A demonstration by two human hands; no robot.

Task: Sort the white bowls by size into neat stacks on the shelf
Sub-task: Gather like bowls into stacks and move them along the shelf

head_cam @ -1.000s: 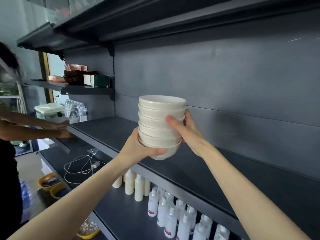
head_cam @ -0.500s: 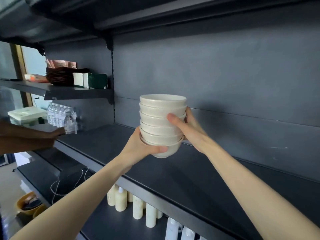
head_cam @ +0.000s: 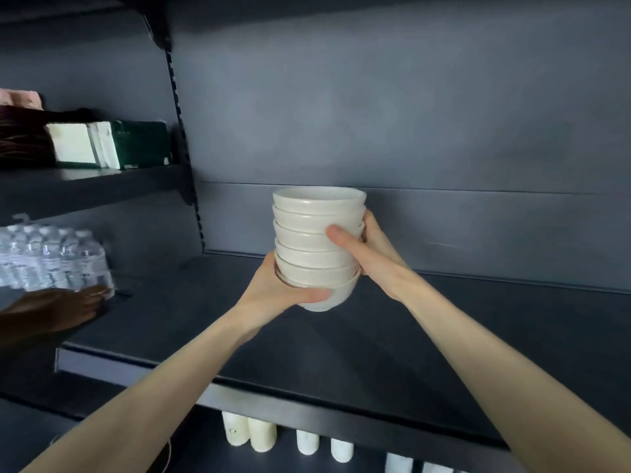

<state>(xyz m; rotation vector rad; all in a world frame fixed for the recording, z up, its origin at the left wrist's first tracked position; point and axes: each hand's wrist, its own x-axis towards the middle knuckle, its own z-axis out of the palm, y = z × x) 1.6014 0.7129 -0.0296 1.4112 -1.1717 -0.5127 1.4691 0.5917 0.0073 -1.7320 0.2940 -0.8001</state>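
Above the dark shelf (head_cam: 444,336), left hand (head_cam: 273,288) and right hand (head_cam: 372,254) clasp stacked bowls (head_cam: 316,240).

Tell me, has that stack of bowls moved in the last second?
Yes. The stack of bowls has gone inward over the shelf, from near its front edge toward the back wall.

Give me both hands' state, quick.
Left hand: closed on the bowl stack, cupping its base.
Right hand: closed on the same stack, steadying its side.
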